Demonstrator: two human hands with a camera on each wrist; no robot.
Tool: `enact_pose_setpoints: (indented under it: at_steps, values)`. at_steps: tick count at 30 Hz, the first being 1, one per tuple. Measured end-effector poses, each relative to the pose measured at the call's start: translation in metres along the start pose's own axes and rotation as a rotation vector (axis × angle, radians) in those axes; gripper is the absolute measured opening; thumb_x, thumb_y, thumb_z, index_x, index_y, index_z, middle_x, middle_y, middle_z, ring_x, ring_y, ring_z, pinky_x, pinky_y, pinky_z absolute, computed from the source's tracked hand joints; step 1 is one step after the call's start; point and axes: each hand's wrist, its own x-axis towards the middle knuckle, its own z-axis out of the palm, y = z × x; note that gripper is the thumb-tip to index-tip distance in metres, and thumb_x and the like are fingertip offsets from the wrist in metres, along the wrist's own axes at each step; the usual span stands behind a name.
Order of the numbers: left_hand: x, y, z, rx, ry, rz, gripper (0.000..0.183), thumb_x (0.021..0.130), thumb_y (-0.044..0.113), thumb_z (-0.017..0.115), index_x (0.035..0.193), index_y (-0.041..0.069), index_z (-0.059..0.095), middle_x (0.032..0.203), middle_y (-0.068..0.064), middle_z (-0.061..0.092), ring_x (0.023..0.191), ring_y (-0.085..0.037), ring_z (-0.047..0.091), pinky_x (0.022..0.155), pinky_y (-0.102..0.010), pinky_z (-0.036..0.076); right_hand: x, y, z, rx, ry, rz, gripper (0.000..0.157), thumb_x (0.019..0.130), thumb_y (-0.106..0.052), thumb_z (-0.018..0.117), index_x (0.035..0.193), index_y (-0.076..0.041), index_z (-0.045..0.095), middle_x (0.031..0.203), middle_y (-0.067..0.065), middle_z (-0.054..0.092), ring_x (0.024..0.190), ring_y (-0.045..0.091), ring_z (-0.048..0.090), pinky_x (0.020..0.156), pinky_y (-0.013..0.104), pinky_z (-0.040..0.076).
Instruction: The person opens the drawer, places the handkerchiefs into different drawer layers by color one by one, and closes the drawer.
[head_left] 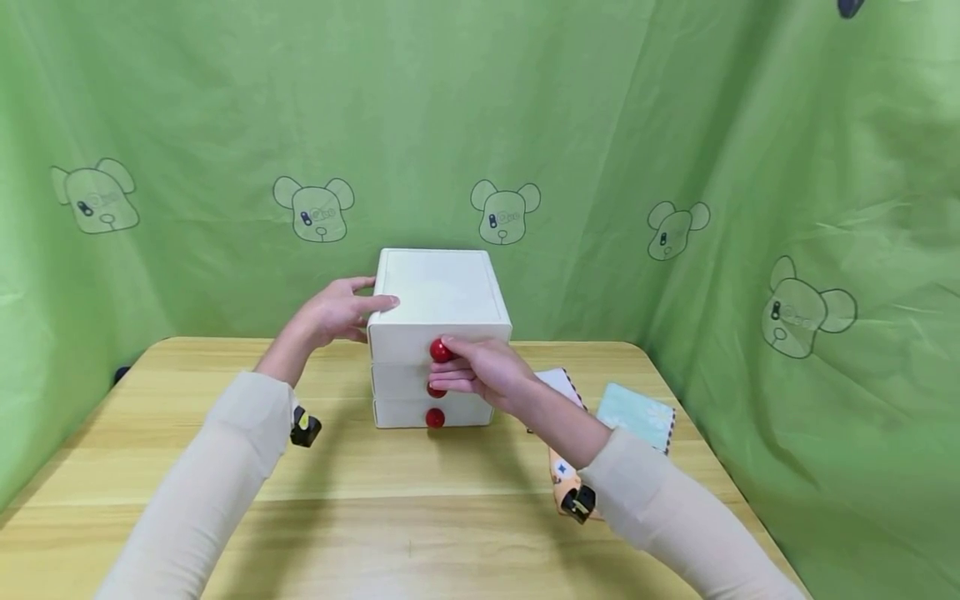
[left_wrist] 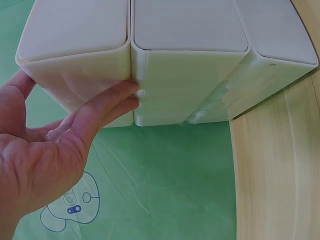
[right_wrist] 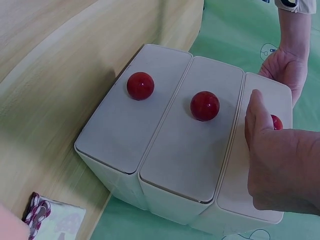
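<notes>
A white three-drawer cabinet (head_left: 442,287) stands on the table, a round red knob on each drawer front. My left hand (head_left: 341,312) rests on its upper left edge, thumb on the top panel. The fingers (left_wrist: 107,102) of that hand lie fairly straight against the side wall. At the top drawer, my right hand (head_left: 487,371) pinches the red knob (head_left: 441,350), thumb above and fingers below. Those fingers partly cover the middle knob (head_left: 437,389) in the head view. Below it, the bottom knob (head_left: 435,417) shows fully. All the drawer fronts sit flush.
Right of the cabinet lie a light blue notebook (head_left: 637,414), a white booklet (head_left: 558,383) and an orange patterned booklet (head_left: 561,475), partly hidden by my right arm. A green curtain (head_left: 420,125) with mouse-head drawings hangs behind the wooden table (head_left: 390,517).
</notes>
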Motion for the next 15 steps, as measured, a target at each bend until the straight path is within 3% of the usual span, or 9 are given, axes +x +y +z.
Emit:
enact_pose_setpoints:
  at_steps: [15]
  values:
    - [0.0012, 0.0003, 0.0, 0.004, -0.005, 0.007, 0.087, 0.089, 0.031, 0.067, 0.153, 0.011, 0.012, 0.132, -0.023, 0.051, 0.109, -0.039, 0.059, 0.081, -0.041, 0.058, -0.0078, -0.0002, -0.001, -0.055, -0.047, 0.002, 0.033, 0.098, -0.021, 0.054, 0.118, 0.005, 0.059, 0.119, 0.033, 0.058, 0.105, 0.039, 0.063, 0.088, 0.039, 0.055]
